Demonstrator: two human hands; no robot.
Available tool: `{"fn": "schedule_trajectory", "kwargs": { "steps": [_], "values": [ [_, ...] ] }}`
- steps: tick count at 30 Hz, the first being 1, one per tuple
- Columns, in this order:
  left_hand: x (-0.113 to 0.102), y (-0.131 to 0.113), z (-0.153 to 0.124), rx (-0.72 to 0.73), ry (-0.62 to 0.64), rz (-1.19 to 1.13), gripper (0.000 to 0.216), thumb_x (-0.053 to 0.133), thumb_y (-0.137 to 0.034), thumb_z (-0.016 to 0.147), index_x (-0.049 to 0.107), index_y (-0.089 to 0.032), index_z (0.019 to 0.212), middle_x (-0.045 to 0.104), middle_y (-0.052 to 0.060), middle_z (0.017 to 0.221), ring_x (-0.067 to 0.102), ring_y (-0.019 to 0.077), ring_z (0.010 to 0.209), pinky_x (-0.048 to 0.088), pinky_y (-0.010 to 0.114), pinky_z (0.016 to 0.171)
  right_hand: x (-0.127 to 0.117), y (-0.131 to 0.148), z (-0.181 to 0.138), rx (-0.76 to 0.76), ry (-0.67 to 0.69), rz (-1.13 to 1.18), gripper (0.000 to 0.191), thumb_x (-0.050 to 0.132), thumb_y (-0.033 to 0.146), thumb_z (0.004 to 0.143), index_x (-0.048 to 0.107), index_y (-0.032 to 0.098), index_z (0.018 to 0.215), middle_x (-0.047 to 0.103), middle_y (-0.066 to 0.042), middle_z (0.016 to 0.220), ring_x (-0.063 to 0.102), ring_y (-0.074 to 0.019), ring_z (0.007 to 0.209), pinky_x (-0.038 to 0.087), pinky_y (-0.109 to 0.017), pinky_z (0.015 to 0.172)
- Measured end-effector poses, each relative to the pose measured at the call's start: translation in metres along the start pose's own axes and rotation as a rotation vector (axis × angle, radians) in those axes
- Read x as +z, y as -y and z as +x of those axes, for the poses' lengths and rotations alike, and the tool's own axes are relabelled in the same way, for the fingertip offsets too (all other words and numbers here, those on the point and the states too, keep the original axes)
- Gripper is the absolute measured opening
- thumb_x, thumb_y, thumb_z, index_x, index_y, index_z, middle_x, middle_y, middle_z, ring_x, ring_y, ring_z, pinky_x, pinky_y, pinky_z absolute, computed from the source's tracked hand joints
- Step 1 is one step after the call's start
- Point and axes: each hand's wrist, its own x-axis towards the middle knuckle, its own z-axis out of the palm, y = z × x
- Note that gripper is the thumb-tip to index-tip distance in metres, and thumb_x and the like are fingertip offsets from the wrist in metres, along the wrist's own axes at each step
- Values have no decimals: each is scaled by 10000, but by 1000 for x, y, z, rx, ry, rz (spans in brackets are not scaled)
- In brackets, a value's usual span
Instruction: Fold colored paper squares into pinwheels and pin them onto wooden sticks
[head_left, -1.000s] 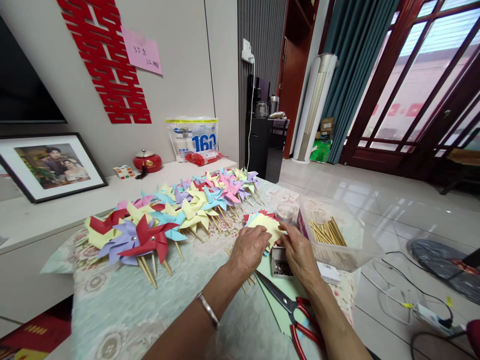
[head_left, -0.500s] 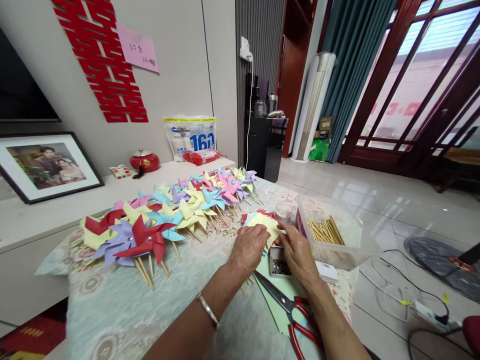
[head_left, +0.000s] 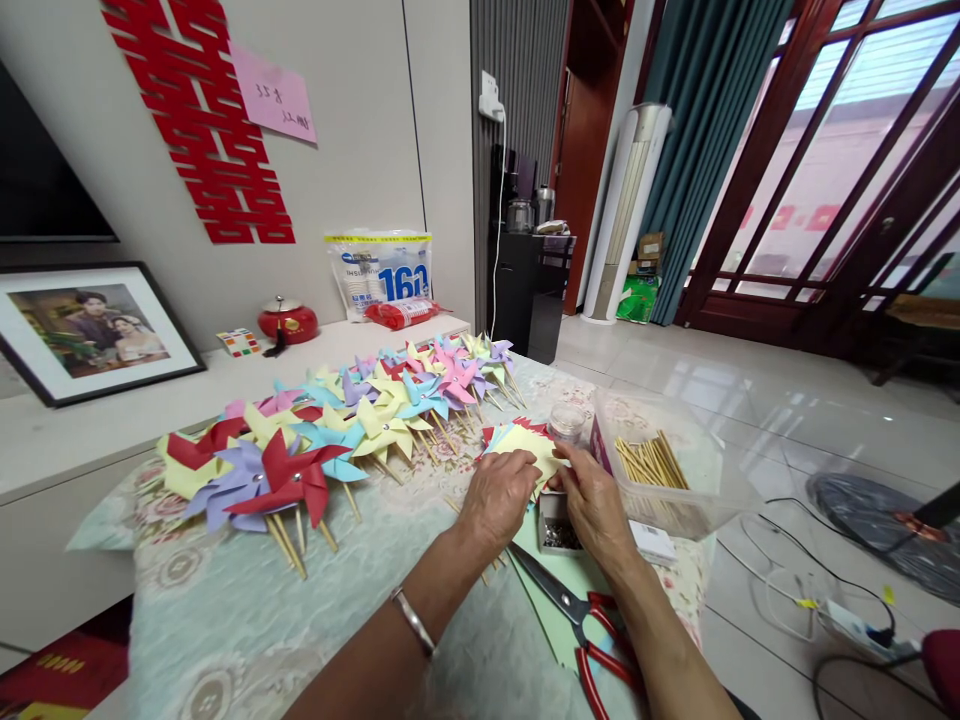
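A fanned stack of cut paper pieces (head_left: 525, 438), pale yellow on top with red and blue edges beneath, lies between my hands. My left hand (head_left: 501, 490) is closed over its near left side, fingers curled on the yellow paper. At the right edge, my right hand (head_left: 589, 490) pinches the same yellow paper between thumb and fingers; the fingertips are partly hidden. Below my right hand, a small box (head_left: 556, 530) holds tiny metal pins. Red-handled scissors (head_left: 566, 603) rest on green paper (head_left: 545, 612) under my right forearm.
Many finished paper pinwheels (head_left: 386, 425) on sticks spread across the left of the cloth-covered table (head_left: 352, 640). A clear plastic bin (head_left: 712, 480) with wooden sticks (head_left: 652, 462) stands at right, beside a round clear container (head_left: 568, 420). A white box (head_left: 652, 543) lies near it.
Both hands stay at the paper stack with almost the same grip. The view has shifted very slightly; nothing else visibly moves.
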Motion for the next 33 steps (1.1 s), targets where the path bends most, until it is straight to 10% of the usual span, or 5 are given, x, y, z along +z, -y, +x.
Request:
{"fn": "schedule_trajectory", "kwargs": {
  "steps": [9, 25, 33],
  "values": [
    [-10, -9, 8, -139, 48, -62, 215, 479, -126, 955, 684, -188, 977, 727, 85, 1075, 646, 234, 1061, 430, 403, 913, -1, 4, -1, -14, 0, 0, 359, 443, 209, 950, 610, 216, 1267, 682, -124, 1099, 680, -231, 883, 560, -402, 816],
    [-32, 6, 18, -636, -333, -531, 246, 470, -194, 876, 713, -193, 912, 756, 34, 847, 690, 195, 799, 495, 294, 741, -2, 9, 0, -8, -51, -17, 386, 444, 221, 961, 598, 195, 1314, 679, -140, 1215, 656, -257, 1079, 533, -437, 937],
    [-66, -2, -35, -847, -608, -1060, 203, 634, -327, 782, 726, -171, 877, 755, 43, 842, 688, 205, 841, 500, 291, 784, -10, 16, 1, -21, -62, 55, 365, 534, 308, 937, 650, 199, 1266, 678, -136, 1266, 628, -284, 1167, 495, -494, 1012]
  ]
}}
